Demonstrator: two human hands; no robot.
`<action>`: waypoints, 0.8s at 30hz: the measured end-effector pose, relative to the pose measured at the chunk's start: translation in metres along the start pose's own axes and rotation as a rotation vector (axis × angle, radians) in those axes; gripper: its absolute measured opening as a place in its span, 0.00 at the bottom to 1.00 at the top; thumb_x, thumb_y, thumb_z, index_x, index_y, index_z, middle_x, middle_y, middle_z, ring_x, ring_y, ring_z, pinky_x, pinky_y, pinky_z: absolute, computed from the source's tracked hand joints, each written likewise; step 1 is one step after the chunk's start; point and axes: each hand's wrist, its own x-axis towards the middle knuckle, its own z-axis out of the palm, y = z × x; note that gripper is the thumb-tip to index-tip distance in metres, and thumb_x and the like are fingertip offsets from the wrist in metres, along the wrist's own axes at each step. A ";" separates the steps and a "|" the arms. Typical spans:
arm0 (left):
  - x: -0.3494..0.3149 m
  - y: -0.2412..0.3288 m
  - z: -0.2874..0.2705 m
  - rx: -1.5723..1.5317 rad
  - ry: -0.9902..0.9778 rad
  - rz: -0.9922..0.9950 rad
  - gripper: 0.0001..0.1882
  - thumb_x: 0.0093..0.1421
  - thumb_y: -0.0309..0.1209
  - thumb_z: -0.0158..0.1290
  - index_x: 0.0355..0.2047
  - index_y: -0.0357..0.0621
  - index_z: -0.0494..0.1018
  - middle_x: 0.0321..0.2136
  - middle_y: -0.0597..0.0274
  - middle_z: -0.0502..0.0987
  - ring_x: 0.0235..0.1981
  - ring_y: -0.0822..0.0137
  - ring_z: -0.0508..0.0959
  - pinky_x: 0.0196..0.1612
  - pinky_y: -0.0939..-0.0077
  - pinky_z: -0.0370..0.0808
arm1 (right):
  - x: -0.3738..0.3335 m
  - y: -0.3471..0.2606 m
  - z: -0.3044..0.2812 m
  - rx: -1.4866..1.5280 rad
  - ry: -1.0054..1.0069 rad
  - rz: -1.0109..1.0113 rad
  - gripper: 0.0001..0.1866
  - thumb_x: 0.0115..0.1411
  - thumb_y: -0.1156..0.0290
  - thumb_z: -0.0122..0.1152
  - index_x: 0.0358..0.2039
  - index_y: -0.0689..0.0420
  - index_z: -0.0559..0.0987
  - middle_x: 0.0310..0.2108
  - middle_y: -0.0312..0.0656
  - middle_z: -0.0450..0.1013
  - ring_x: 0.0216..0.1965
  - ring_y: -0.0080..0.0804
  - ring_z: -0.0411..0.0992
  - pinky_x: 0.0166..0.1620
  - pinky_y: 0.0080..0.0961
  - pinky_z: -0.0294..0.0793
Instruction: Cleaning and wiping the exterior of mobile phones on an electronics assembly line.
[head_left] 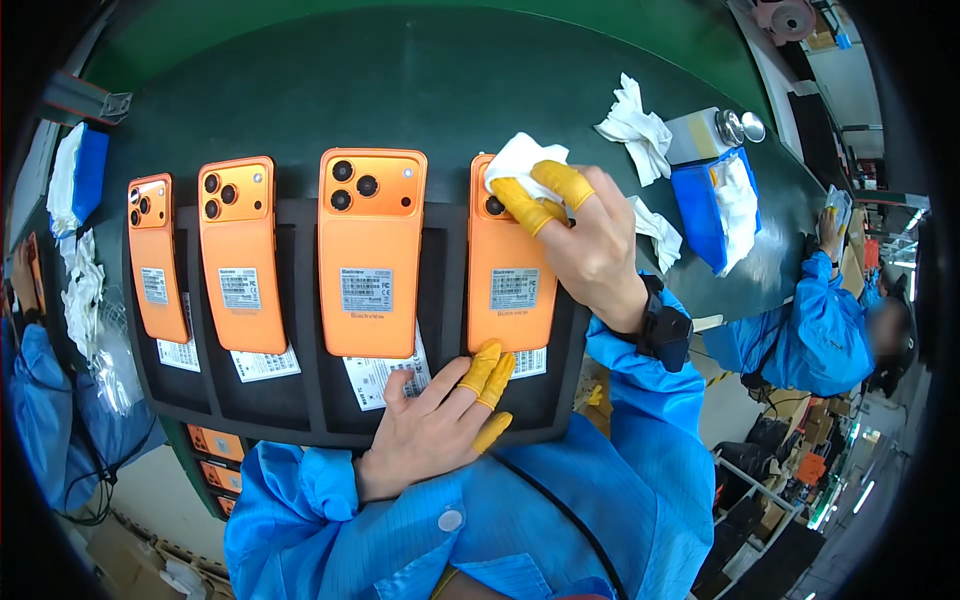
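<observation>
Your right hand (pixel 590 240) pinches a white wipe (pixel 522 158) over the camera end of the rightmost orange phone (pixel 508 255), above the black tray (pixel 300 420); your left hand (pixel 425 430), fingers loosely extended, meets its lower edge.

Phones (pixel 370 238) are orange, the sleeve (pixel 652 405) blue, perhaps finely striped.

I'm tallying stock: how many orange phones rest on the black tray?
4: leftmost phone, second phone, third phone, and rightmost phone, partly covered by the right hand and white wipe. No others appear hidden.
</observation>
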 end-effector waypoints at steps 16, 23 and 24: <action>0.000 0.002 -0.001 -0.007 -0.041 -0.037 0.21 0.58 0.46 0.52 0.47 0.48 0.75 0.49 0.69 0.72 0.52 0.73 0.65 0.50 0.57 0.49 | -0.007 0.007 0.000 0.018 0.027 -0.008 0.13 0.32 0.74 0.64 0.25 0.59 0.80 0.33 0.44 0.69 0.30 0.37 0.68 0.26 0.28 0.66; 0.000 0.001 0.000 0.020 -0.016 -0.004 0.24 0.55 0.48 0.55 0.46 0.45 0.75 0.51 0.63 0.73 0.51 0.67 0.67 0.51 0.57 0.49 | -0.007 0.005 0.001 0.076 0.042 0.001 0.12 0.34 0.74 0.65 0.25 0.60 0.80 0.32 0.44 0.70 0.28 0.36 0.67 0.25 0.28 0.65; 0.000 0.001 0.000 0.020 -0.015 -0.007 0.24 0.55 0.48 0.55 0.46 0.45 0.75 0.51 0.63 0.73 0.51 0.67 0.67 0.51 0.57 0.49 | -0.009 0.006 0.002 0.055 0.061 0.040 0.12 0.34 0.74 0.65 0.25 0.60 0.80 0.32 0.44 0.70 0.28 0.36 0.67 0.25 0.28 0.66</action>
